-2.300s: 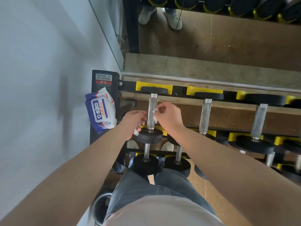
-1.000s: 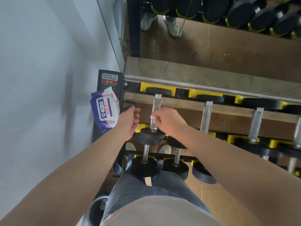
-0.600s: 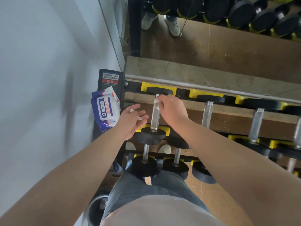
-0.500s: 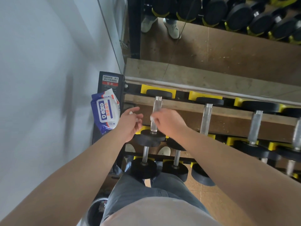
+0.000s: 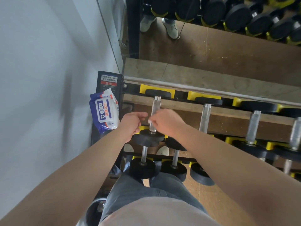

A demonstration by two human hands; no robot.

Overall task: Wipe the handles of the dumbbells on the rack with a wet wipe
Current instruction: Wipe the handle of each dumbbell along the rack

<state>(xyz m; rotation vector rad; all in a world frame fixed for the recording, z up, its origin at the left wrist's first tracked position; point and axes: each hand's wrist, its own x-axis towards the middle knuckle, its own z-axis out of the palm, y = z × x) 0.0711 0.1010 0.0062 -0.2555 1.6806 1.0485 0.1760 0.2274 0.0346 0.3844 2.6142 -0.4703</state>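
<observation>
I'm wiping the leftmost top-row handle [image 5: 156, 110] on the rack [image 5: 181, 94].
My right hand [image 5: 166, 123] is pinching the wet wipe [image 5: 149, 122] against the handle's lower part, just above the near plate [image 5: 147, 139]; my left hand [image 5: 132, 123] is hovering just beside it, fingers loose, gripping nothing I can see.

Gym, free-weights area. A tiered rack [image 5: 180, 95] with yellow cradles [image 5: 143, 89] carries rows of black dumbbells [image 5: 204, 119], extending to the right of and below the right hand [image 5: 166, 123]. Beyond the hand, a wall mirror [image 5: 151, 48] reflects more racked dumbbells and a wooden floor [image 5: 244, 53]. A printed warning label [image 5: 109, 80] sits left of the hand.
</observation>
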